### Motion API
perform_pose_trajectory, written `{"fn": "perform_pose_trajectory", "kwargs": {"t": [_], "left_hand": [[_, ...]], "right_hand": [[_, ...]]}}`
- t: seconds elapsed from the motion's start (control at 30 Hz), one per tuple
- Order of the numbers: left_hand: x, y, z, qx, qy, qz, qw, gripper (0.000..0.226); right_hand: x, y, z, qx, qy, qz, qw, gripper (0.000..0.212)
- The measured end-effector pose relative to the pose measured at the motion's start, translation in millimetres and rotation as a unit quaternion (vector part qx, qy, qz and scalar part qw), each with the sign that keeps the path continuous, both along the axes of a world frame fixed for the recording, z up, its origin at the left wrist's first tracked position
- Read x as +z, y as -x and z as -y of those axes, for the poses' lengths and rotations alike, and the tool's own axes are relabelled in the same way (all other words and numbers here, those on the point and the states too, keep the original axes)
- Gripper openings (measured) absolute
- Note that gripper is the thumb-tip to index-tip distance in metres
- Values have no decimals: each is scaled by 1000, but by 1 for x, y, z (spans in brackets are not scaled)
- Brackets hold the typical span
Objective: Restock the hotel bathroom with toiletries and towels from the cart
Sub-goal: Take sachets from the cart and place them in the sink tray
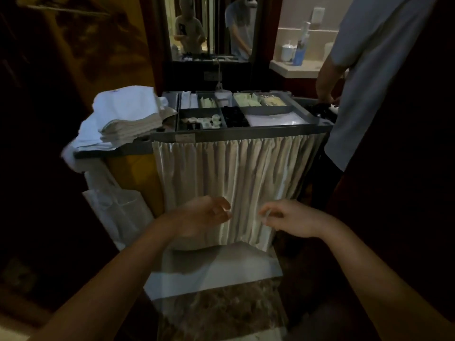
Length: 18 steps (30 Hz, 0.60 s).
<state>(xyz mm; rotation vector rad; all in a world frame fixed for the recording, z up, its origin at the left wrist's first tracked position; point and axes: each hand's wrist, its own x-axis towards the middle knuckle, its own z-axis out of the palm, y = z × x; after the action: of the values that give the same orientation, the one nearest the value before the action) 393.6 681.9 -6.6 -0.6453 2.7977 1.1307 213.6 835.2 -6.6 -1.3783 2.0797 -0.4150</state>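
Note:
A grey housekeeping cart [236,136] stands before me, its front covered by a pleated beige curtain [236,183]. Its top tray [270,110] is divided into compartments with small toiletry packets and bottles. White and beige folded towels [125,116] are piled at the cart's left end. My left hand [202,215] hovers in front of the curtain's lower part, fingers curled and apart, holding nothing. My right hand [293,219] pinches a fold of the curtain near its lower right.
Another person in a light blue shirt [369,77] stands at the cart's right end, a hand on it. A bathroom counter [295,67] with bottles lies behind. A mirror [209,28] is beyond the cart. A plastic bag [118,212] hangs at left.

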Motion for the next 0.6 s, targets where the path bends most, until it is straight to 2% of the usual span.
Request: {"fn": "perform_pose_trajectory", "kwargs": {"t": [0.3,0.6], "left_hand": [[-2,75,105,-53,20,0,998,36],[-2,178,196,-8,29,-19,999,29]], "right_hand": [[-10,76,95,-23,-2,-18,1000,34],[-17,186,206,2,41,19,999,22]]}}
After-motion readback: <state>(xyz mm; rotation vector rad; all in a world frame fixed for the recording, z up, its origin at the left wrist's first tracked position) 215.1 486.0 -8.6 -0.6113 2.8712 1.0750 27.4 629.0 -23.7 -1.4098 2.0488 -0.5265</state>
